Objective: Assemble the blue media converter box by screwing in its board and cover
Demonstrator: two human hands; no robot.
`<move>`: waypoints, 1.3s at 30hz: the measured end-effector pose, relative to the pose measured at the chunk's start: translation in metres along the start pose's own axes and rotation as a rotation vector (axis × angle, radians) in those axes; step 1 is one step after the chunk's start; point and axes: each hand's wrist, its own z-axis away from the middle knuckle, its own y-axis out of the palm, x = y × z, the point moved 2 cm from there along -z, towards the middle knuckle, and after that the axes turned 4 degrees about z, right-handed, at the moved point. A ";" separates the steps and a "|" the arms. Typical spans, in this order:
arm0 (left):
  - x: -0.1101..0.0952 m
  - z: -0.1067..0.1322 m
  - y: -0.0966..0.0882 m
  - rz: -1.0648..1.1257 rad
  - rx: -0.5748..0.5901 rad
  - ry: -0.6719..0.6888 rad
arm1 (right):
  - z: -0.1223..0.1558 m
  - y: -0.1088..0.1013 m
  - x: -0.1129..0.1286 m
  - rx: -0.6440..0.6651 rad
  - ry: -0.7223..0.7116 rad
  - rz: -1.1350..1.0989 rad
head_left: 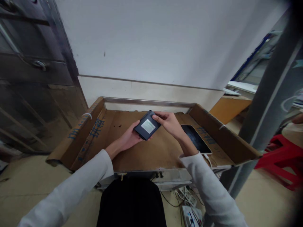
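A small dark blue-grey box (pixel 147 125) with a white label on its top and vent holes along one edge is held above a cardboard-covered table (pixel 146 151). My left hand (pixel 129 137) cups it from below on the near left side, fingers closed under it. My right hand (pixel 168 124) grips its far right corner with thumb and fingers. Both sleeves are white.
A black phone (pixel 196 138) lies screen-up on the cardboard at the right, with a white cable at its near end. Cardboard flaps (pixel 78 135) rise at both table sides. A red stool (pixel 281 160) stands at the right, a power strip (pixel 189 201) on the floor below.
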 end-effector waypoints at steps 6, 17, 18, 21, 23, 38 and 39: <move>0.000 -0.001 0.001 -0.030 -0.009 0.013 | -0.003 -0.018 0.004 0.023 0.029 0.032; -0.003 -0.001 0.000 0.006 -0.079 0.030 | -0.007 -0.005 0.015 0.105 0.001 0.006; -0.003 -0.001 0.001 0.011 -0.082 0.033 | -0.009 -0.006 0.014 0.117 -0.006 0.009; -0.003 -0.002 0.002 0.018 -0.080 0.050 | -0.012 -0.009 0.011 0.157 -0.042 0.015; -0.003 -0.002 0.002 0.006 -0.067 0.064 | -0.014 -0.009 0.009 0.196 -0.071 0.013; 0.000 0.002 -0.003 -0.154 -0.044 0.118 | 0.000 -0.004 0.014 0.065 -0.335 0.355; 0.000 0.002 -0.002 -0.176 -0.037 0.112 | 0.000 -0.005 0.013 0.094 -0.334 0.350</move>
